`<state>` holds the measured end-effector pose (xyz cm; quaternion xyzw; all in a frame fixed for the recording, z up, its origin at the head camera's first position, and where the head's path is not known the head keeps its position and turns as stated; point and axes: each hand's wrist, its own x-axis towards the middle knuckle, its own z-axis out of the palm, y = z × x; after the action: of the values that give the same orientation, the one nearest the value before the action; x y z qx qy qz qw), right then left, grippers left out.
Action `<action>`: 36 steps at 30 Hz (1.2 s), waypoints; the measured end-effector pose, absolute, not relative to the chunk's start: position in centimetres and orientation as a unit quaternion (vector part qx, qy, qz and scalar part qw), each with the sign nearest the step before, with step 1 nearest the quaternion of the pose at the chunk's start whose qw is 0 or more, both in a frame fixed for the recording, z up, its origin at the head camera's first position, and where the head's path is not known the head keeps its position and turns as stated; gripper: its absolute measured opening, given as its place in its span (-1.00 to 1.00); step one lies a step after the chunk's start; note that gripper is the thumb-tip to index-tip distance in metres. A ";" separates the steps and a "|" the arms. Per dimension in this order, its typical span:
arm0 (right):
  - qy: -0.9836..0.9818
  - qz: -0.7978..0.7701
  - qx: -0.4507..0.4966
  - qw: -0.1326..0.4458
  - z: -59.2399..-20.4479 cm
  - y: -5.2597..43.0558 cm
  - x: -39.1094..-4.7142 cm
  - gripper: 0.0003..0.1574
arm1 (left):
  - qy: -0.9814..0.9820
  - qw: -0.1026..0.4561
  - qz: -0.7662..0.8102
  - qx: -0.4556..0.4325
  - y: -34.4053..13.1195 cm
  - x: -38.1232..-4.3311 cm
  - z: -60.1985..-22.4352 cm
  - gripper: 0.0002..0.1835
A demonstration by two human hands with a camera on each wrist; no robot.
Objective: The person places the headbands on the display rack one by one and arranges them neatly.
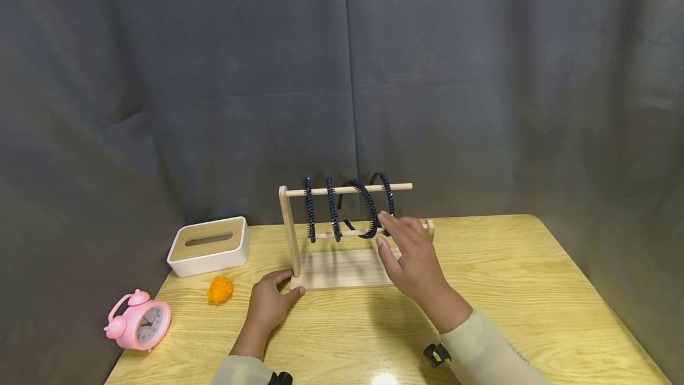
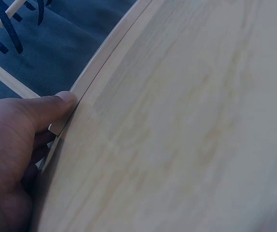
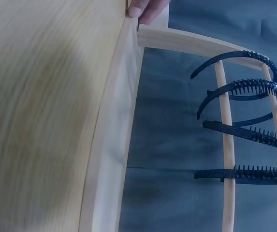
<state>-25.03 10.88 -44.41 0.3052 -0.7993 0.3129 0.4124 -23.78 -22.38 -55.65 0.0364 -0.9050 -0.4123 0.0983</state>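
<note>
Several dark blue toothed headbands [image 1: 310, 210] hang on the two rods of a wooden rack [image 1: 331, 269] in the middle of the table. One headband [image 1: 369, 204] sits twisted on the rods. My left hand [image 1: 269, 303] grips the base's front left corner, thumb on the front edge and fingers round the side. At the rack's right part, my right hand [image 1: 414, 254] has its fingers extended and its thumb apart, fingertips right at the rightmost headband [image 1: 388, 192]. The right wrist view shows that headband [image 3: 244, 175] level across both rods, with fingertips at its toothed end.
On the left stand a white tissue box [image 1: 208, 263] with a wood-look top, an orange pompom [image 1: 219, 289] and a pink alarm clock [image 1: 140, 322]. A dark grey curtain [image 1: 267, 76] surrounds the wood-grain table [image 1: 513, 290] at the back and sides.
</note>
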 end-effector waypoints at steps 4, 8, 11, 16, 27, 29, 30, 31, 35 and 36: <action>-0.806 0.316 0.302 0.399 -44.6 10.7 -24.9 -0.45 | -0.906 0.100 -0.410 0.035 -22.4 -23.8 -55.7 -0.48; -0.812 0.323 0.302 0.382 -44.9 10.4 -24.7 -0.45 | -0.905 0.101 -0.412 0.031 -22.4 -23.9 -55.6 -0.46; -0.813 0.331 0.304 0.371 -45.0 10.1 -24.5 -0.44 | -0.905 0.096 -0.413 0.031 -22.4 -23.9 -55.5 -0.45; -0.819 0.332 0.311 0.351 -45.2 9.7 -24.2 -0.43 | -0.907 0.095 -0.410 0.032 -22.5 -23.8 -55.6 -0.45; -0.832 0.328 0.312 0.320 -45.6 9.4 -23.9 -0.39 | -0.905 0.088 -0.415 0.037 -22.4 -23.9 -55.8 -0.44; -0.833 0.328 0.311 0.319 -45.6 9.4 -23.9 -0.39 | -0.904 0.087 -0.416 0.039 -22.4 -23.8 -55.8 -0.44; -0.834 0.328 0.310 0.319 -45.7 9.4 -23.9 -0.38 | -0.904 0.086 -0.417 0.039 -22.4 -23.8 -55.7 -0.44; -0.834 0.327 0.309 0.320 -45.7 9.4 -23.9 -0.38 | -0.904 0.086 -0.417 0.039 -22.4 -23.8 -55.7 -0.44; -0.831 0.329 0.309 0.325 -45.8 9.3 -23.9 -0.38 | -0.904 0.084 -0.417 0.040 -22.4 -23.8 -55.8 -0.44; -0.829 0.330 0.310 0.327 -45.9 9.3 -23.9 -0.38 | -0.904 0.085 -0.417 0.040 -22.4 -23.8 -55.8 -0.44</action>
<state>-23.93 9.33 -45.89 0.3101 -0.8292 0.3304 0.3273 -23.82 -22.42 -55.79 0.0395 -0.9043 -0.4165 0.0846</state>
